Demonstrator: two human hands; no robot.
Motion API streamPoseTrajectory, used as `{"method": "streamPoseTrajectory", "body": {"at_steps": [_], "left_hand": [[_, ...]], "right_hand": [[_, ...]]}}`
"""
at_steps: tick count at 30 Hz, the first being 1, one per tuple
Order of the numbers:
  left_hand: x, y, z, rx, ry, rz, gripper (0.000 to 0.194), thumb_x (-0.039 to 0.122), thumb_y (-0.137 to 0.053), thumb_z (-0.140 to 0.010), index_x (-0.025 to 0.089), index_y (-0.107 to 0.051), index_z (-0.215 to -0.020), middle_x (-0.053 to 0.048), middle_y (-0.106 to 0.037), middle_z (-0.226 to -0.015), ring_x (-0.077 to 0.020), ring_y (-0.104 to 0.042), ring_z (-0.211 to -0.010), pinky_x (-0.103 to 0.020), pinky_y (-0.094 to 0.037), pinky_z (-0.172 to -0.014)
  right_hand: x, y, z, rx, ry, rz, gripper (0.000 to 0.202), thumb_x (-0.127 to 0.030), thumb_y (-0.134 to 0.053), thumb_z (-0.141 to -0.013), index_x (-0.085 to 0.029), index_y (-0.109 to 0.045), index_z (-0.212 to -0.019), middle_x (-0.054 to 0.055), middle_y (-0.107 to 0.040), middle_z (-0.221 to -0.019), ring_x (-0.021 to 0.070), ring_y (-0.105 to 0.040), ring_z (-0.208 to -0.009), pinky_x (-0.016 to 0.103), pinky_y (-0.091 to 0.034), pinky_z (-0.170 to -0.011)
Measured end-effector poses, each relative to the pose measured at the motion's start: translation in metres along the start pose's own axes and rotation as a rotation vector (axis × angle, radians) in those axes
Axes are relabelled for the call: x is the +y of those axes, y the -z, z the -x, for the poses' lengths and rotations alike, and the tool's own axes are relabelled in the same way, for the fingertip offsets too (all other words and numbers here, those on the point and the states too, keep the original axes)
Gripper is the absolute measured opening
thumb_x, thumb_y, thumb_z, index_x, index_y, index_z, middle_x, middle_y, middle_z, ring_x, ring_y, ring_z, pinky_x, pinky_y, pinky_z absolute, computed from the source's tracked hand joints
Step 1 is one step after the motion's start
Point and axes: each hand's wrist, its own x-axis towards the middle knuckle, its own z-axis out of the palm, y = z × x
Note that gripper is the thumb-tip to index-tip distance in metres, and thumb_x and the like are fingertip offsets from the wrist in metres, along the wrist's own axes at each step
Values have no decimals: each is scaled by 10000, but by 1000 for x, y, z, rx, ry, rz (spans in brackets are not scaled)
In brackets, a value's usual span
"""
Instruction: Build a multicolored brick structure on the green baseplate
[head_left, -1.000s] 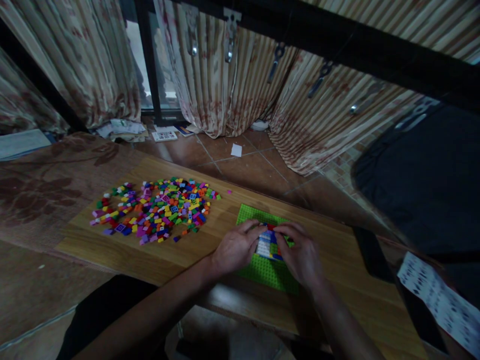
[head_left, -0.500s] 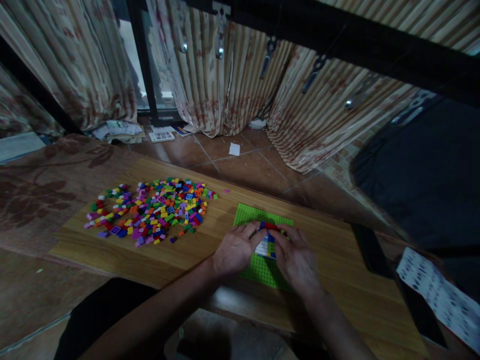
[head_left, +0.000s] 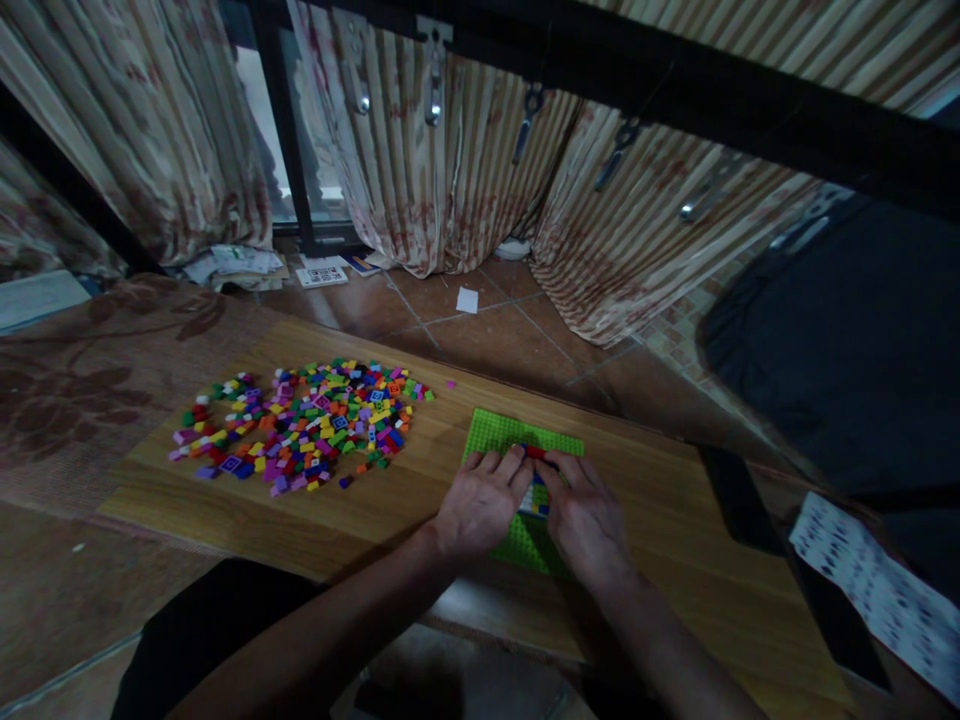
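A green studded baseplate (head_left: 495, 428) lies on the wooden table under both hands. On it is a small build of toy bricks (head_left: 535, 496), with white, blue and yellow parts showing between the hands. A red brick (head_left: 535, 453) sits at its far side. My left hand (head_left: 481, 502) is closed, its curled fingertips pressing on the build's left and far side. From the right, my right hand (head_left: 586, 515) is closed too, its bent fingers against the red brick and the build's right side. The fingers hide much of the build.
Many loose coloured bricks (head_left: 307, 425) are spread over the left part of the wooden table (head_left: 667, 560). One pink brick (head_left: 451, 384) lies apart near the far edge. A dark flat object (head_left: 739, 500) and a printed sheet (head_left: 874, 590) are at the right.
My left hand's fingers have shifted and now lie flatter and closer over the build. My right hand's fingers have curled down lower around the red brick. The view has shifted slightly.
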Motion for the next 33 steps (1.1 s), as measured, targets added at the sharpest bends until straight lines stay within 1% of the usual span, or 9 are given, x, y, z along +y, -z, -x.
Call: {"method": "streamPoseTrajectory", "body": {"at_steps": [4,7,13,16,21,23,26,30,33], "left_hand": [[1,0,-3,-5,26,15,359,195,-377,-960,169,-551,-1273,-76,-560,-1351,-225,-585,-1052,-377,-501,-886],[1,-2,-2,-7,27,15,369,191,-385,-956,170,-544,-1289,-76,-561,-1357,-226,-583,-1064,-374,-501,-897],[-4,-1,10,-18,30,37,447,173,-403,-940,177,-471,-1382,-113,-532,-1394,-234,-580,-1116,-385,-496,-937],[-10,9,16,-21,57,68,474,139,-429,-913,174,-468,-1384,-120,-528,-1396,-236,-578,-1141,-388,-495,-960],[-29,34,24,33,198,206,477,54,-441,-854,192,-543,-1299,-90,-542,-1374,-202,-570,-1180,-366,-480,-1022],[-39,41,29,102,238,300,441,58,-437,-860,186,-561,-1264,-78,-569,-1334,-180,-579,-1163,-333,-484,-1019],[-54,45,41,218,310,414,348,115,-431,-900,183,-584,-1206,-60,-642,-1189,-164,-624,-1056,-310,-521,-951],[-66,50,55,395,423,515,243,204,-429,-942,167,-617,-1090,-53,-694,-1012,-156,-661,-908,-302,-551,-837],[-68,57,60,540,420,546,246,250,-399,-965,157,-626,-967,-49,-692,-887,-153,-657,-817,-286,-546,-756]], "right_hand": [[0,-4,0,27,-26,-45,433,-1,-393,-841,-167,-673,-1125,113,-642,-1121,250,-563,-1025,384,-523,-901],[1,-8,5,52,-28,-70,472,6,-374,-837,-173,-659,-1168,111,-633,-1144,249,-556,-1057,389,-522,-918],[6,-9,11,134,-83,-173,482,-24,-360,-840,-164,-640,-1206,117,-631,-1147,242,-564,-1041,414,-516,-930],[12,-2,7,222,-148,-246,431,-78,-360,-870,-167,-644,-1182,116,-637,-1131,235,-578,-1025,428,-505,-939],[16,13,1,298,-304,-430,337,-205,-379,-924,-183,-673,-1086,113,-655,-1068,224,-626,-973,411,-515,-891],[7,18,2,313,-344,-503,309,-256,-404,-933,-195,-672,-1074,106,-665,-1053,221,-638,-952,398,-522,-861],[-22,17,7,296,-350,-599,276,-306,-445,-937,-217,-670,-1067,96,-675,-1080,219,-644,-966,385,-526,-847],[-67,5,8,193,-227,-630,244,-308,-481,-929,-245,-678,-1057,77,-681,-1110,220,-640,-1018,378,-517,-876],[-90,-8,-9,148,-159,-663,247,-292,-472,-927,-225,-672,-1054,81,-690,-1057,213,-649,-972,360,-527,-836]]}}
